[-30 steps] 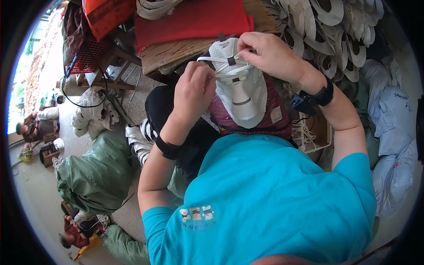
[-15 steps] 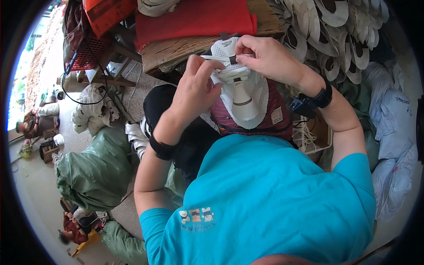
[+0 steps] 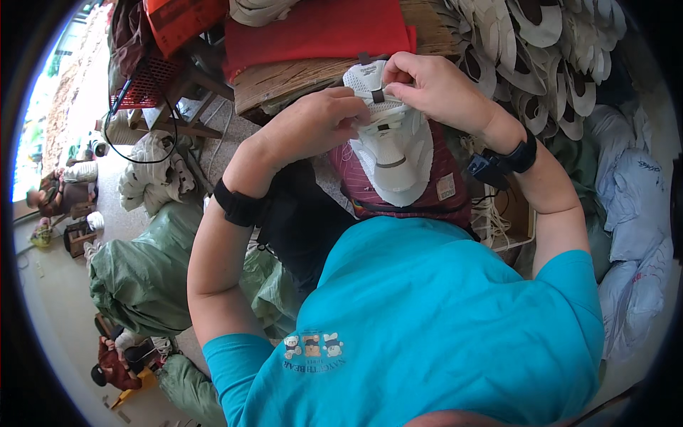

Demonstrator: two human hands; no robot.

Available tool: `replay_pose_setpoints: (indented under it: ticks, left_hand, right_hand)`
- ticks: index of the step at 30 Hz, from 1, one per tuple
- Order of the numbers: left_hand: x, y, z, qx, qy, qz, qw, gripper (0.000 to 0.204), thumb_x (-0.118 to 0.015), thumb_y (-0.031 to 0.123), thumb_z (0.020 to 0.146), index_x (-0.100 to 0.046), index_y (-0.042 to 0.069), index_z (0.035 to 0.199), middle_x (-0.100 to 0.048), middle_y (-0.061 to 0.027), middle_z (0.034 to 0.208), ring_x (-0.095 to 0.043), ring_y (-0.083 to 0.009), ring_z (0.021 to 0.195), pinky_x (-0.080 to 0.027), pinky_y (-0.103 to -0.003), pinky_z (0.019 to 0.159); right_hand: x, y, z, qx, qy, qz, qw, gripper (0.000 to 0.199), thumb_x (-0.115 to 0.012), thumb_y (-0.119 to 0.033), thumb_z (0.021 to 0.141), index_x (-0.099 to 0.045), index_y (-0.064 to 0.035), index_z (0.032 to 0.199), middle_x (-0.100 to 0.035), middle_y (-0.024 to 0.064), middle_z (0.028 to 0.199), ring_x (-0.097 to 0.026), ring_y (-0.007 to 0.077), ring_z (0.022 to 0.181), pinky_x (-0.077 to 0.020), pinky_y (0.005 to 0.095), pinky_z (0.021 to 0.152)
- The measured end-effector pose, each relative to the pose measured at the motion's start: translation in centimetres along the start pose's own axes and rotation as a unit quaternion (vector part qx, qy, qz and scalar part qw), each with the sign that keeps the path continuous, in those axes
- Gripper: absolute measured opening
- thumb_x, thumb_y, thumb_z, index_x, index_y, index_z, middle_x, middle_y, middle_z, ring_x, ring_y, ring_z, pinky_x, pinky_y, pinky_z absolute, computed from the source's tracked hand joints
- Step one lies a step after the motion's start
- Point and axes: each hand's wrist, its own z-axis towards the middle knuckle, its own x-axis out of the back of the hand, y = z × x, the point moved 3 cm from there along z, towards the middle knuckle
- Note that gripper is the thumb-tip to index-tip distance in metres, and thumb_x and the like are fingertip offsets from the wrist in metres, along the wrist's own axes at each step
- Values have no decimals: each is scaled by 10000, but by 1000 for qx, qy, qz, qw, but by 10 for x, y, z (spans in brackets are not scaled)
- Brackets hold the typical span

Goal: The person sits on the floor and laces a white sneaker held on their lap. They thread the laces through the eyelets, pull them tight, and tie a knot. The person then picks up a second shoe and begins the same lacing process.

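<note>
A white shoe upper lies toe toward me on a dark red cushion in my lap. My left hand pinches its left side near the tongue. My right hand grips the top of the tongue and a small dark strap from the right. Both wrists wear black bands. My teal shirt fills the lower part of the view.
A wooden bench with red cloth stands ahead. Several white shoe uppers are heaped at the upper right, pale bags at the right, green sacks at the left. Other people sit at the far left.
Both hands have closed in on the top of the shoe upper. The left hand has slid up and right onto the tongue area.
</note>
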Motion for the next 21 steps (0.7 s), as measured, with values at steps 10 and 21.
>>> replay_pose_setpoints:
  ticks: [10,21]
  left_hand:
    - [-12,3,-9,-90,104,223,965,183,-700,31,746,-579,46,883,-527,-101,960,-571,-308,935,-498,-413,804]
    - [-27,15,-10,-112,210,144,961,250,-686,-23,704,-557,38,910,-542,-115,955,-591,-328,883,-525,-411,754]
  right_hand:
    - [-3,-6,1,5,2,-27,1000,125,-638,-116,924,-608,-13,987,-633,62,772,-591,127,698,-481,287,668]
    - [-5,-4,3,-6,1,-24,1000,137,-652,-115,914,-607,-12,992,-652,80,789,-614,148,715,-495,300,681]
